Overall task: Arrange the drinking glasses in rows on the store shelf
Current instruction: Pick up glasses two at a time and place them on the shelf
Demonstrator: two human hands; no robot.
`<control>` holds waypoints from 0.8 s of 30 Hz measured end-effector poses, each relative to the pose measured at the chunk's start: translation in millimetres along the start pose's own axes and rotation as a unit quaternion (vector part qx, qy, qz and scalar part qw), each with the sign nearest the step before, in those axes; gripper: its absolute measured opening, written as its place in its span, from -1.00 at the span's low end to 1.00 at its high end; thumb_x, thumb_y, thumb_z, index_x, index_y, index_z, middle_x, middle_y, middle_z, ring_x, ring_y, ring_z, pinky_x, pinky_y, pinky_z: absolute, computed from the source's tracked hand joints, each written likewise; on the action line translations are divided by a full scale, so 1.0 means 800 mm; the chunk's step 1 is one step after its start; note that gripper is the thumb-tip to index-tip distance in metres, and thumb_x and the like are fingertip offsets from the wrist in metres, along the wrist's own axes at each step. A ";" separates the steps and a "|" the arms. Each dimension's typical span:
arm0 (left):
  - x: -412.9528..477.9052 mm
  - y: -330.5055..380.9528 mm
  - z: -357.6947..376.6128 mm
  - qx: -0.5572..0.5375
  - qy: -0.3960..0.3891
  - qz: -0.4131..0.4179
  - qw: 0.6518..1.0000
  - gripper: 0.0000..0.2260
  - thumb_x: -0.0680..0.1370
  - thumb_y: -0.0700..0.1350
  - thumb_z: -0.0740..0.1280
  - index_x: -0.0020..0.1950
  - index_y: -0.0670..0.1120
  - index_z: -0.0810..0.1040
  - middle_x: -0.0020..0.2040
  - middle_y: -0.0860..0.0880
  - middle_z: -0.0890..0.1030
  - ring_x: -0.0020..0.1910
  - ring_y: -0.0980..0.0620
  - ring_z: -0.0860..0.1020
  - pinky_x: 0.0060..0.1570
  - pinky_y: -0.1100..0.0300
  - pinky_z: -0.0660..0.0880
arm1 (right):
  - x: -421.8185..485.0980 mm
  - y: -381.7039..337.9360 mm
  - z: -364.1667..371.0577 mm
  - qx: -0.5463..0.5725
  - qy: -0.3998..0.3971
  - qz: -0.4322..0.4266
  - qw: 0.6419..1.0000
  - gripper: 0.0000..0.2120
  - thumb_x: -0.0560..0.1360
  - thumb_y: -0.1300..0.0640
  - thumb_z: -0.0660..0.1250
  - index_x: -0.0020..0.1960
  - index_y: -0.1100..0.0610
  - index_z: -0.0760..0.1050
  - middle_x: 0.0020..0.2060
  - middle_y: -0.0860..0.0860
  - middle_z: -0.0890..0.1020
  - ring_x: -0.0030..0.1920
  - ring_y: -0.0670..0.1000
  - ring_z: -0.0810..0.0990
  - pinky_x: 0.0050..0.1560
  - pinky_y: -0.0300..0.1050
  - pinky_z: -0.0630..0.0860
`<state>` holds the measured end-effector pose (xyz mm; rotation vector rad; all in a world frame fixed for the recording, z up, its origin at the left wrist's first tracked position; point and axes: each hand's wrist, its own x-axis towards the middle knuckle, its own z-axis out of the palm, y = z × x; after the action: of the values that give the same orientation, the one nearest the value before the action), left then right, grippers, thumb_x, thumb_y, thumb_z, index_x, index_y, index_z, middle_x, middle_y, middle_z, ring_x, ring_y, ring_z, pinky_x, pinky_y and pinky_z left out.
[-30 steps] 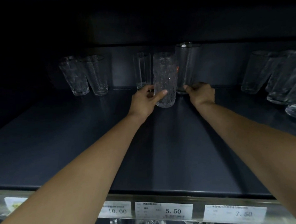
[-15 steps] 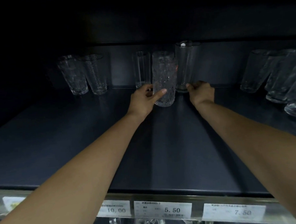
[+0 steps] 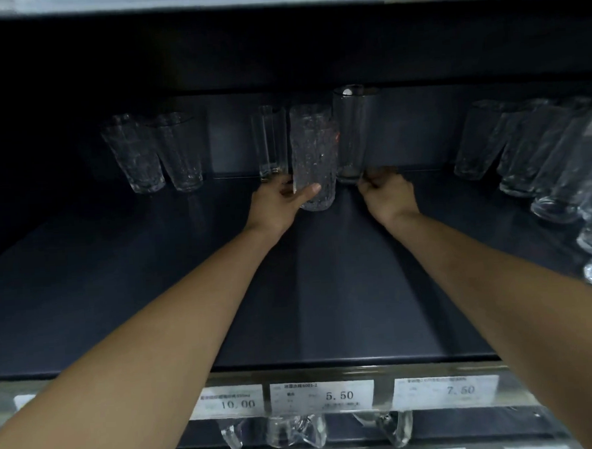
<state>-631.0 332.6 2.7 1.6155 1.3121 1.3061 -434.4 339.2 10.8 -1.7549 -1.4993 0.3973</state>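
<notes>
Glass, knobbly and upright: the textured tumbler [image 3: 313, 154] stands by the back edge of the shelf [image 3: 325, 291], centre, with the left hand [image 3: 280, 204] wrapped round its lower half, thumb in front. Just right and behind, the right hand [image 3: 387, 193] curls on the foot of the tall clear glass [image 3: 350, 135].

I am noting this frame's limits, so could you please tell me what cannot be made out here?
Head view: whether the right hand grips the tall smooth clear glass; its own back hides the contact.
Head view: the clear glasses at right, cut off by the frame edge.
Head view: small print on the white price labels, blurred.
</notes>
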 end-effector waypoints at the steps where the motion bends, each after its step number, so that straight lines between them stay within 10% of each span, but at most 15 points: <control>1: -0.005 0.003 -0.001 0.000 -0.001 -0.002 1.000 -0.69 0.50 -0.03 0.49 0.18 -0.12 0.61 0.03 0.09 0.63 -0.04 0.23 0.60 -0.04 0.51 0.48 | -0.009 0.000 -0.003 -0.006 -0.005 -0.001 1.000 -0.66 0.63 0.03 0.23 0.31 0.20 0.51 0.26 0.13 0.57 0.25 0.10 0.52 0.09 -0.31 0.36; 14: -0.131 0.047 -0.059 0.064 -0.188 -0.083 0.977 -0.62 0.56 -0.04 0.41 0.36 -0.06 0.54 0.31 -0.03 0.55 0.26 0.09 0.48 0.23 0.30 0.33 | -0.172 -0.014 -0.089 0.121 -0.077 0.125 0.982 -0.65 0.48 -0.07 0.46 0.18 0.09 0.61 0.15 -0.04 0.61 0.17 -0.05 0.52 0.11 -0.26 0.37; 24: -0.243 0.130 -0.053 0.012 -0.309 -0.023 0.951 -0.80 0.56 -0.07 0.41 0.18 0.07 0.59 0.26 0.05 0.59 0.31 0.14 0.48 0.24 0.32 0.34 | -0.346 -0.009 -0.221 0.078 -0.051 0.060 0.994 -0.67 0.51 -0.04 0.43 0.25 -0.04 0.56 0.13 -0.13 0.66 0.15 -0.17 0.61 0.21 -0.22 0.52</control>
<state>-640.0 114.7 54.9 1.7957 0.9649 0.6620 -391.0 18.1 63.6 -1.7281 -1.3962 0.6562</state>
